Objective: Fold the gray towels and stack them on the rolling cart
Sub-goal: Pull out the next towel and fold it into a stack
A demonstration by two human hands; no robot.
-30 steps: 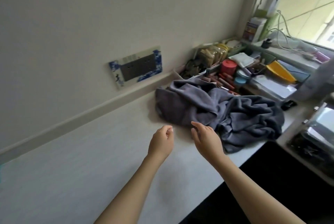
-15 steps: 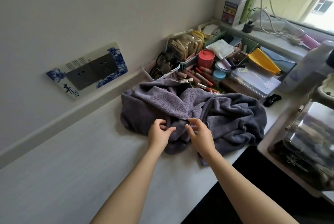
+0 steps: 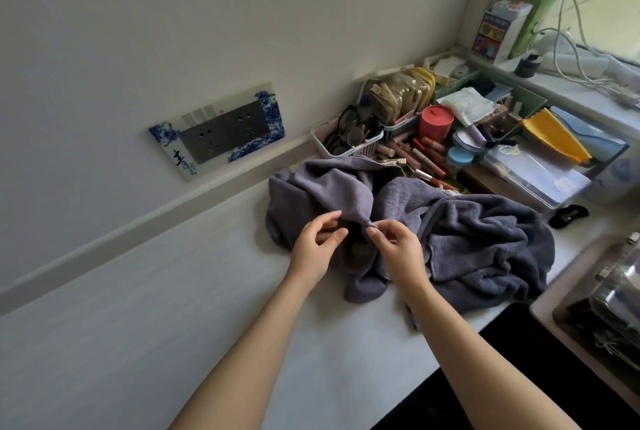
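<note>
Two bare forearms reach in from below, no sleeves showing anywhere along them. The left hand point(image 3: 317, 249) wears nothing, no ring, no band at the wrist. Same on the right hand point(image 3: 398, 251): no watch, no jewellery, nails short and plain as far as I can see.

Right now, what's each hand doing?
Left hand: fingers curled, pinching the gray towel.
Right hand: pinching the same towel's edge.

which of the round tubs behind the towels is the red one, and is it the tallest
The red tub stands beside the basket of glasses. It is a tall cylinder with a slot in its lid; the light blue tub nearer the gray towels is squat.
</note>
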